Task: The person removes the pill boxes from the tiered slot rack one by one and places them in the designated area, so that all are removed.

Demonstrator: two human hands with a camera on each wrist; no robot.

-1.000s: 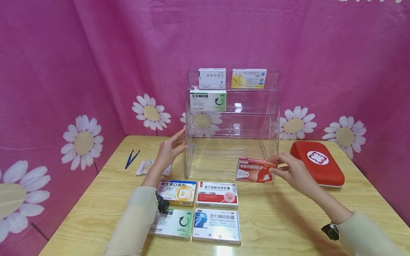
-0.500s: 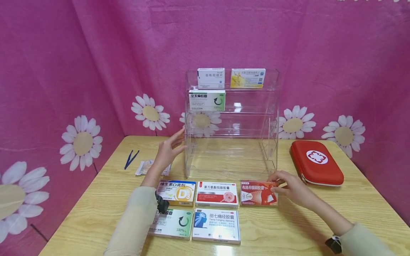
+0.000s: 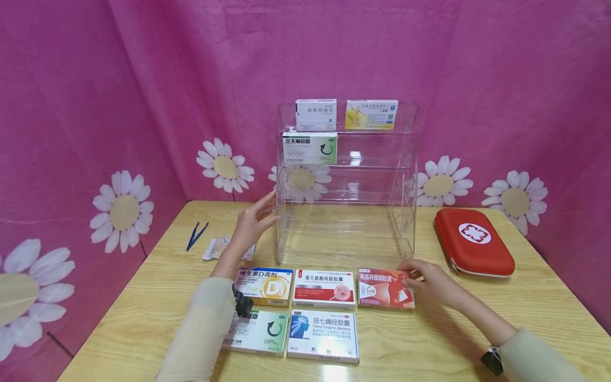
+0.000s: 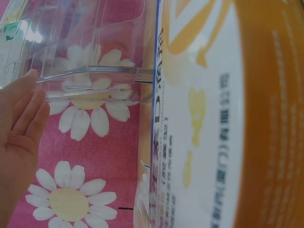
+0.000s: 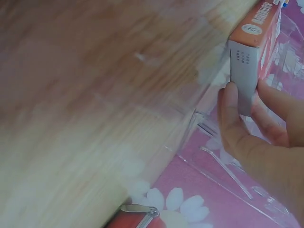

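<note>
My right hand (image 3: 431, 284) pinches the right end of a red medicine box (image 3: 382, 288) between thumb and fingers. That box lies at the right end of the back row of boxes, in front of a clear acrylic display rack (image 3: 346, 209). In the right wrist view the red box (image 5: 247, 61) shows its white end between the fingertips. My left hand (image 3: 253, 223) rests against the left side of the rack with its fingers extended. In the left wrist view the left hand (image 4: 21, 123) touches the rack's edge, its palm holding nothing.
Left of the red box lie a red-white box (image 3: 323, 289), an orange D3 box (image 3: 264, 286), a green-white box (image 3: 260, 334) and a blue-white box (image 3: 322, 337). Several boxes stand on the rack's upper tiers. Blue tweezers (image 3: 197, 236), a packet (image 3: 217, 248) and a red case (image 3: 472, 241) flank it.
My right hand has brought the red box down and toward me from the rack's lower front to the row of boxes. The left hand has stayed at the rack's side.
</note>
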